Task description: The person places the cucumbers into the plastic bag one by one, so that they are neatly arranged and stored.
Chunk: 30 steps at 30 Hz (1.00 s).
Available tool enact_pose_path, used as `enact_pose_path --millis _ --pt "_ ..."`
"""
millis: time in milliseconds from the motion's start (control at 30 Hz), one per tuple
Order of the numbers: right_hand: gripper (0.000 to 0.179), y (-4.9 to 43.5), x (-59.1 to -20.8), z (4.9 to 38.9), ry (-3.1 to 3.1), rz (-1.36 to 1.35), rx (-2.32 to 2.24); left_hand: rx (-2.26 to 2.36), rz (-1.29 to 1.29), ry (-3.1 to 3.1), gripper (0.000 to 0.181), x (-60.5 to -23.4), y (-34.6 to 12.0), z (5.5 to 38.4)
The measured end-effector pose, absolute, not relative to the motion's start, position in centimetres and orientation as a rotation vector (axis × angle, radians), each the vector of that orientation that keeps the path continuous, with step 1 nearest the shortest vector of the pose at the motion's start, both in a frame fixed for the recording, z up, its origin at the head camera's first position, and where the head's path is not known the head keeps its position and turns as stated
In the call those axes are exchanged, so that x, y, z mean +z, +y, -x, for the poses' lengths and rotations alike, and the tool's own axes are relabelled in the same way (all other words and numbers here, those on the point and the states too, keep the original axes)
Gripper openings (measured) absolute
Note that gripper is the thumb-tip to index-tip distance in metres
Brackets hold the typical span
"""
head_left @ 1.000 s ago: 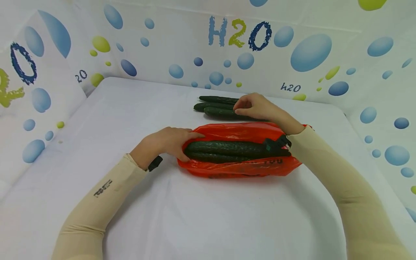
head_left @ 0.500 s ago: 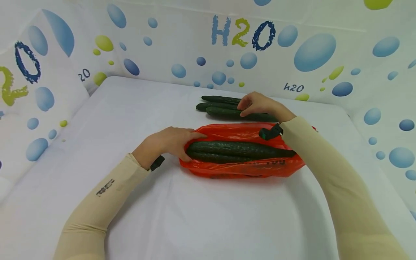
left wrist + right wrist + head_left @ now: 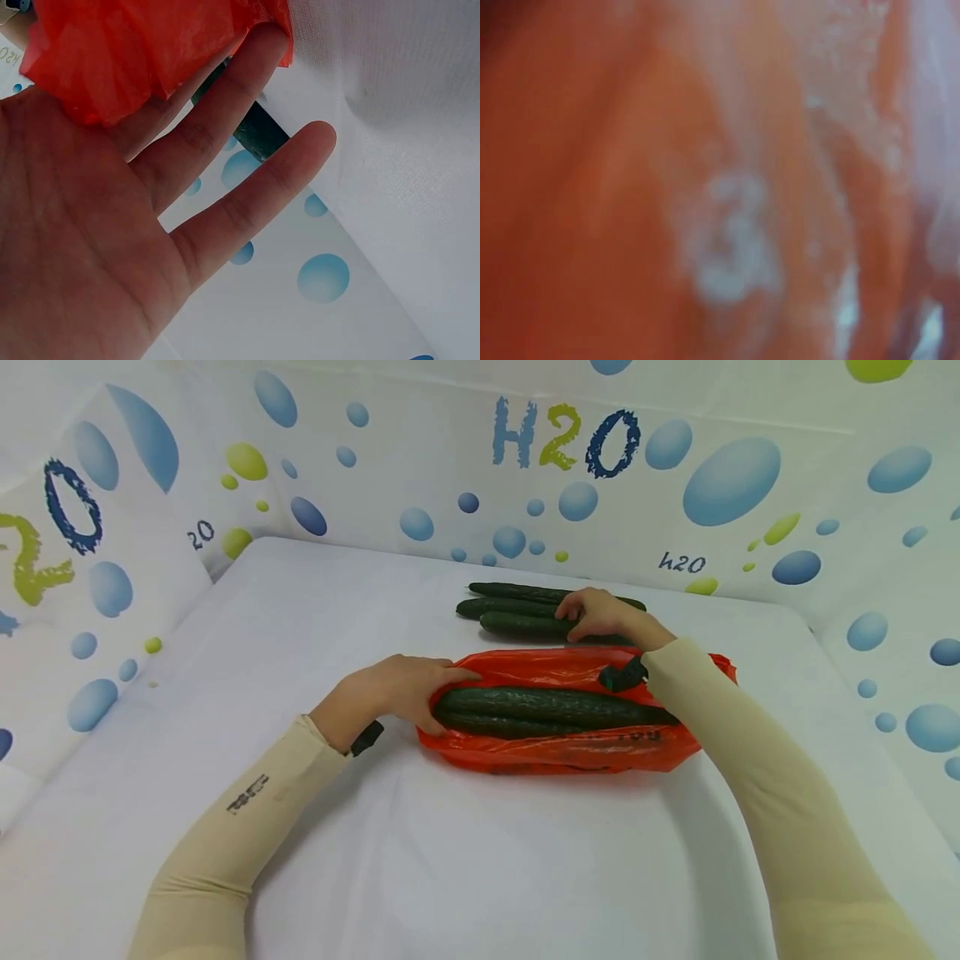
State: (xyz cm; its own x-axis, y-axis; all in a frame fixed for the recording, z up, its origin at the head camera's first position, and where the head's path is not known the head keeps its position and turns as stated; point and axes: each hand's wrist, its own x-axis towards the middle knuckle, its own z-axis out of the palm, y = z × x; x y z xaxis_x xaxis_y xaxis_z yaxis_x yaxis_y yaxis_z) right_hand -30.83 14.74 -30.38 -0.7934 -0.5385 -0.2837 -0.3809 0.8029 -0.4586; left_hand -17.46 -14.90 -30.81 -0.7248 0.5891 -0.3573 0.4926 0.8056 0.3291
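Observation:
A red plastic bag (image 3: pixel 510 758) lies on its side with long dark green cucumbers (image 3: pixel 525 702) showing through its opening. My left hand (image 3: pixel 401 687) is at the bag's left end, index finger along the upper rim and thumb by the lower rim. In the left wrist view the other fingers (image 3: pixel 255 210) stretch out straight beside the red film. Behind the bag lie several more cucumbers (image 3: pixel 498 607). My right hand (image 3: pixel 603 612) reaches over the bag and grips the nearest cucumber (image 3: pixel 517 625), thumb on its near side. Blurred red plastic (image 3: pixel 615 225) fills the right wrist view.
All this rests on a white cloth-covered table (image 3: pixel 480 860). A white backdrop (image 3: pixel 420 452) with blue and green drops stands along the back and sides. The loose cucumbers lie close behind the bag's upper edge, and my right forearm (image 3: pixel 750 777) crosses the bag's right end.
My right hand has come down from above the loose cucumbers onto the nearest one. The left hand stays at the bag's end, and the whole head view has shifted slightly.

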Motion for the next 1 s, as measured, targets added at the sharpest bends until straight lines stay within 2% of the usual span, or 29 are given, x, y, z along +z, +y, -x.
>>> enact_pose_path --millis 300,533,1000 --pt "0.04 15.1 -30.8 30.6 2.602 0.672 -0.55 0.303 -0.807 2.538 0.081 -31.0 -14.9 17.4" --pt "0.047 15.0 -31.3 30.7 2.598 0.709 -0.339 0.298 -0.811 2.538 0.081 -31.0 -15.0 17.4" --pt "0.046 15.4 -30.9 30.3 2.638 0.728 -0.459 0.282 -0.82 2.55 0.081 -31.2 -15.2 17.6"
